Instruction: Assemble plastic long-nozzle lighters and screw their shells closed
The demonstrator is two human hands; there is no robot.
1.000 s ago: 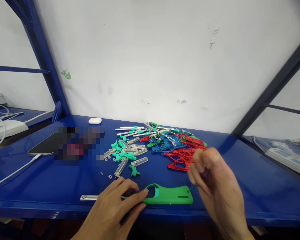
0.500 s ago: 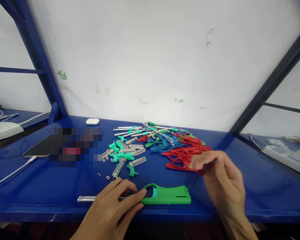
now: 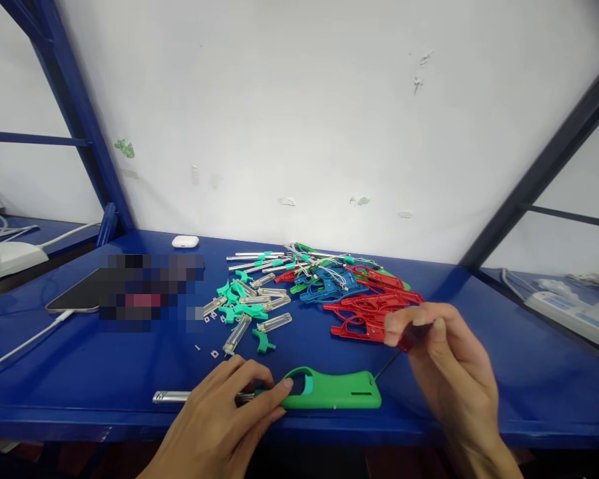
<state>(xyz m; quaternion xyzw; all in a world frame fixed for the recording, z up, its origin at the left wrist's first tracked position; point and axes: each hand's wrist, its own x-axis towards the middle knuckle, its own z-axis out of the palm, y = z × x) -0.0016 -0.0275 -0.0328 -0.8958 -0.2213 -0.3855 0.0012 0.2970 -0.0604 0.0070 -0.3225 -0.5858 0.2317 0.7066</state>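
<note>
A green long-nosed lighter (image 3: 337,390) lies along the front of the blue table, its metal barrel (image 3: 171,397) pointing left and its teal trigger (image 3: 308,384) showing. My left hand (image 3: 229,406) is closed over the neck of the lighter, thumb and fingers pressing beside the trigger opening. My right hand (image 3: 452,362) grips the dark red handle of a screwdriver (image 3: 410,338) between thumb and fingers. The screwdriver's thin shaft slants down left to the right end of the lighter, by a small hole. Part of the handle is hidden by the fingers.
Behind the hands are red lighter shells (image 3: 364,309), blue shells (image 3: 332,283), clear fuel tanks (image 3: 274,323), teal triggers (image 3: 263,341) and metal barrels (image 3: 257,256). Tiny metal parts lie near the tanks. A phone (image 3: 77,291) with a white cable and a white case (image 3: 185,241) sit left.
My right hand has shifted slightly right, and its fingers have moved on the screwdriver handle, with more of it showing. My left hand and the lighter stay almost still.
</note>
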